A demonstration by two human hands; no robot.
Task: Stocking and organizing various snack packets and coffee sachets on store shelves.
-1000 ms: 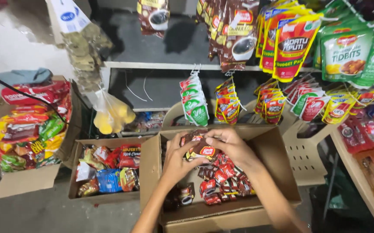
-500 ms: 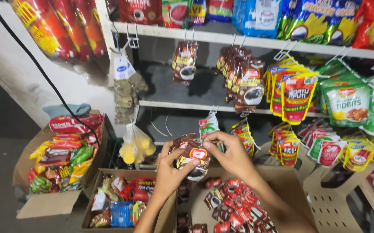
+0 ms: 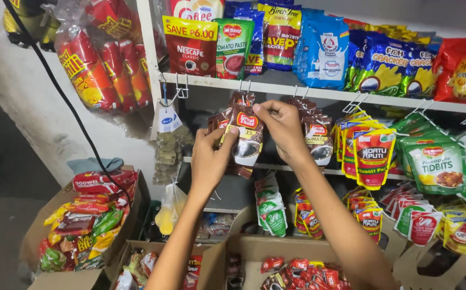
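Both hands pinch a dark brown foil coffee sachet strip (image 3: 245, 137): right hand (image 3: 281, 124) closed on its top edge, left hand (image 3: 210, 158) on its left side. Its long axis hangs vertical, and the white wire shelf hook (image 3: 243, 86) sits just above the right hand, the nearer one.

Coffee sachets (image 3: 245, 140) hang below the shelf edge (image 3: 319, 92), between left hand (image 3: 209, 159) and right hand (image 3: 282, 128). Sauce pouches (image 3: 372, 156) hang to their right; an open carton (image 3: 268, 250) sits beneath (another carton (image 3: 77, 215) stands far left).
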